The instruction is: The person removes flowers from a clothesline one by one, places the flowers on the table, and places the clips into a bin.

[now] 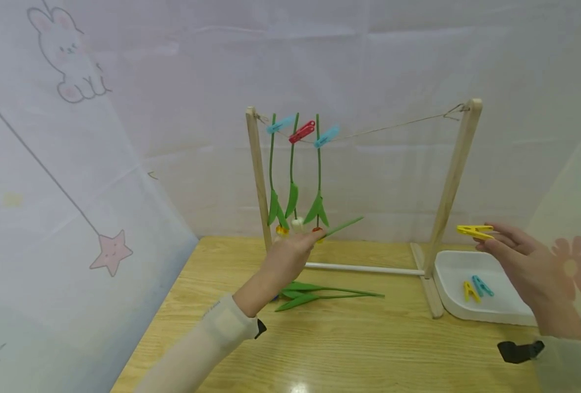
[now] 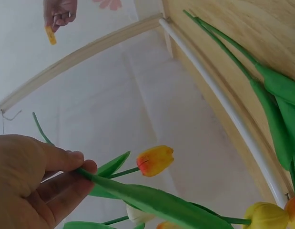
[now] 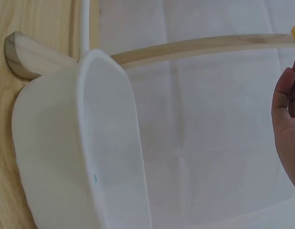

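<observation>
Pale sleeve nearest, a light tulip in the left grip

The left sleeve (image 1: pixel 207 344) reaches in nearest, low in the scene. Past it on the desk (image 1: pixel 339 346), loose tulips (image 1: pixel 297 301) lie with stems pointing right; to the right, a white tray (image 1: pixel 492 317) holds spare clips (image 1: pixel 479 285). The left grip (image 1: pixel 290 256) pinches one tulip (image 1: pixel 344 226) by its stem beside the leaf — raised off the desk, stem end angled up to the right. It looks artificial, so likely very light; the stem probably bends a little, the leaf seems soft and smooth. The bare stem is the better hold, clear of the bloom. The right grip (image 1: pixel 526 262) pinches a yellow clip (image 1: pixel 472 230), raised near the tray: stiff plastic, perhaps slippery, best squeezed at its spread ends. Farther back, three hanging tulips (image 1: pixel 292 201) are clipped heads-down to the string (image 1: pixel 393 126) of a wooden rack (image 1: pixel 457 172).
</observation>
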### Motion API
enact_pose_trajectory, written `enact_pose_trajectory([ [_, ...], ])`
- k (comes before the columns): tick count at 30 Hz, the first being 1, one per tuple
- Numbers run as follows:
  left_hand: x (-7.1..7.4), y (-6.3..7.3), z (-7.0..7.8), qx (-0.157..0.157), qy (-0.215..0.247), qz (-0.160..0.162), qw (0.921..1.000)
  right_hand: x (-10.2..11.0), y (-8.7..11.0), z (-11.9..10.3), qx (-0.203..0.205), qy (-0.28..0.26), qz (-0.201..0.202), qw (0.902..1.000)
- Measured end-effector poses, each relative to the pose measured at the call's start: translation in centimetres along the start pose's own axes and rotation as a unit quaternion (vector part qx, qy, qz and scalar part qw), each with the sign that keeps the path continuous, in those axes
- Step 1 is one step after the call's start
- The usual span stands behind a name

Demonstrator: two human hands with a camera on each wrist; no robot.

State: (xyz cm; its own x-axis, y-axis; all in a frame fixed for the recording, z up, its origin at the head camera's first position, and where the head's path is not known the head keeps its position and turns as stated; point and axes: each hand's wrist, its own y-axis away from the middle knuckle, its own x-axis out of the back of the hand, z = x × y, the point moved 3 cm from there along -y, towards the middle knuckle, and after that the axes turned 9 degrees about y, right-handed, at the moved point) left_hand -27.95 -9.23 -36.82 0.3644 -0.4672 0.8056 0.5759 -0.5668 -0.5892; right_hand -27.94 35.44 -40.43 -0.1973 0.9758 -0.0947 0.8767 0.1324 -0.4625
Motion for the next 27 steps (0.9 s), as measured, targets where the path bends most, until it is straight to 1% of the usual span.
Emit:
enact_pose_trajectory([
  [1,0.0,0.1,0.2,0.000,-0.009,0.001,1.0000,0.2,0.2,0.0,-0.004,0.008,0.006,0.9999],
  [6,-0.3,0.6,1.1,-0.014,-0.045,0.002,0.9989,1.4,0.9,0.2,-0.012,0.009,0.024,0.9996],
  [12,-1.0,1.1,1.8,-0.031,-0.060,0.005,0.9977,2.2,1.8,0.4,-0.009,-0.011,0.043,0.9990],
  [15,-1.7,1.4,1.9,-0.037,-0.068,-0.001,0.9970,2.6,2.2,0.6,-0.003,-0.010,0.051,0.9986],
  [17,-2.3,1.7,2.1,-0.041,-0.090,-0.011,0.9950,2.9,2.4,0.9,-0.010,0.005,0.060,0.9982],
  [19,-2.9,2.0,2.3,-0.049,-0.118,-0.022,0.9915,3.2,2.7,1.3,-0.011,0.004,0.065,0.9978],
  [22,-3.8,2.4,2.7,-0.062,-0.159,-0.027,0.9849,3.7,3.0,1.7,-0.010,-0.005,0.066,0.9978],
  [24,-4.3,2.6,3.0,-0.070,-0.171,-0.026,0.9824,4.0,3.2,1.9,-0.003,-0.026,0.060,0.9979],
  [27,-5.1,3.0,3.3,-0.079,-0.177,-0.028,0.9807,4.3,3.5,2.1,-0.004,-0.029,0.062,0.9976],
])
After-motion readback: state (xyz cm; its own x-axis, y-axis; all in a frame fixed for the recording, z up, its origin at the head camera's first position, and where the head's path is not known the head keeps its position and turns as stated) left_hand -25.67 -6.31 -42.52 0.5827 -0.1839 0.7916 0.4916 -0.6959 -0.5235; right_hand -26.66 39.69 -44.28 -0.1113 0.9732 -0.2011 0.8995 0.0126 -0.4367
